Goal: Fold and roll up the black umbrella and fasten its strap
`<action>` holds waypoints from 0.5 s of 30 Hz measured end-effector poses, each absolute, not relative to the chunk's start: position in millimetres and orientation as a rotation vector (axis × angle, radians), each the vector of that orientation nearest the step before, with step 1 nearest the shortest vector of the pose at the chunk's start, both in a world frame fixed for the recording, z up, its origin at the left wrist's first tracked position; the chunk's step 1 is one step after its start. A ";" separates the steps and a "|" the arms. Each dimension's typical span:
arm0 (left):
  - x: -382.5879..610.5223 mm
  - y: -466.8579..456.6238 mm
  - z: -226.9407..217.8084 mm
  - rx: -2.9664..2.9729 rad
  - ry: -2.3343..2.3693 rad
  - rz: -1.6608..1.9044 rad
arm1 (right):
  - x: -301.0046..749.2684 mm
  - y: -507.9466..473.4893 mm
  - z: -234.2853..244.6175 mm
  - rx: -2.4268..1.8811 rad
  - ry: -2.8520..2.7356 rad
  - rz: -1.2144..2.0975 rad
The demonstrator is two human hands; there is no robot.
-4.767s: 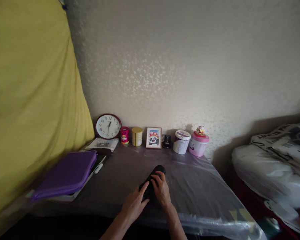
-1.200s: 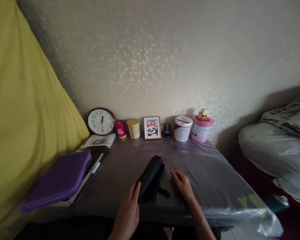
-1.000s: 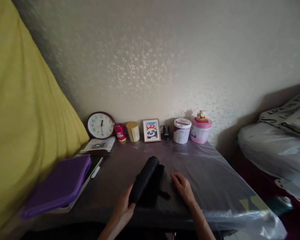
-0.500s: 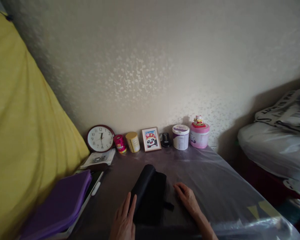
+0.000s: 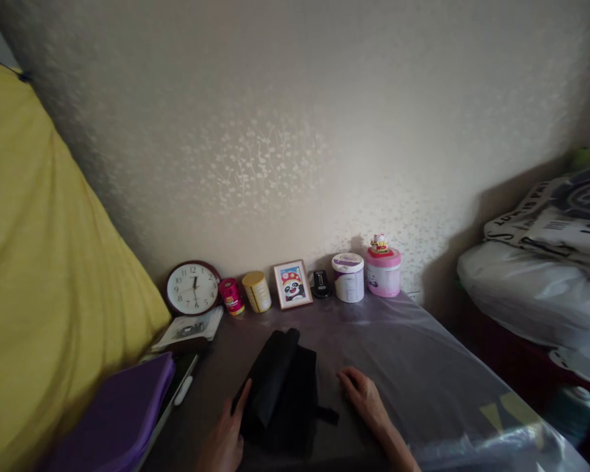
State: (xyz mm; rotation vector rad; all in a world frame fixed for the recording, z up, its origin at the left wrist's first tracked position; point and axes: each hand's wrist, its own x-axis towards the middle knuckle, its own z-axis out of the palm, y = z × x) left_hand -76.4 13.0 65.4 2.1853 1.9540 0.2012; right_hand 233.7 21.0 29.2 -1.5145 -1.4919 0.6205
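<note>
A black folding case or wrap (image 5: 270,380), its exact kind unclear, lies on the table in front of me. Its upper part is lifted and partly unrolled, and a short strap (image 5: 328,415) sticks out on the right. My left hand (image 5: 226,429) grips the left edge of the lifted flap, with one finger along the outside and the others partly hidden. To the right of the strap, my right hand (image 5: 364,396) rests on the table with its fingers curled in, apart from the case. I see nothing in it.
Along the wall stand a clock (image 5: 193,288), a pink can (image 5: 231,296), a yellow-lidded can (image 5: 257,292), a panda picture frame (image 5: 294,284), a small black device (image 5: 321,284) and two tubs (image 5: 349,282). A purple folder (image 5: 122,413) lies left, beside a yellow curtain (image 5: 54,262).
My left hand has gone from lying on the roll to gripping its left edge, and the flap has opened out to the left. The right hand stays beside the strap. The view has tilted slightly.
</note>
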 end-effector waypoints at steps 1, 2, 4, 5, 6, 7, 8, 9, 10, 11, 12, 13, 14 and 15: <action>-77.7 14.1 70.3 2.138 1.923 0.249 | 233.9 21.7 27.6 -1.508 -1.492 0.619; -79.5 15.2 75.3 2.079 1.886 0.319 | 234.1 22.5 26.0 -1.498 -1.493 0.613; -83.4 16.4 84.2 1.869 1.763 0.469 | 234.5 23.8 23.1 -1.483 -1.491 0.598; -84.6 16.1 87.4 1.726 1.685 0.522 | 234.6 24.2 22.1 -1.479 -1.488 0.596; -84.8 15.2 89.6 1.591 1.612 0.556 | 234.7 24.3 21.6 -1.478 -1.483 0.602; -83.9 13.7 90.9 1.481 1.551 0.575 | 234.8 24.2 21.5 -1.479 -1.477 0.614; -81.8 11.8 91.6 1.404 1.506 0.583 | 234.9 23.8 21.8 -1.477 -1.473 0.627; -78.8 9.8 92.0 1.357 1.474 0.586 | 234.9 23.2 22.5 -1.472 -1.471 0.639; -75.0 8.0 92.7 1.359 1.460 0.589 | 234.9 22.5 23.5 -1.466 -1.471 0.647; -70.9 6.3 94.0 1.418 1.476 0.594 | 234.9 21.8 24.7 -1.465 -1.469 0.652; -66.8 5.1 96.2 1.506 1.511 0.602 | 234.9 21.2 25.9 -1.467 -1.467 0.655; -63.1 4.4 99.2 1.613 1.557 0.614 | 235.0 20.6 27.0 -1.472 -1.463 0.658; -59.9 4.0 102.7 1.744 1.620 0.622 | 235.2 20.2 28.0 -1.477 -1.457 0.662; -57.4 4.0 106.6 1.837 1.667 0.629 | 235.6 19.7 28.7 -1.474 -1.451 0.666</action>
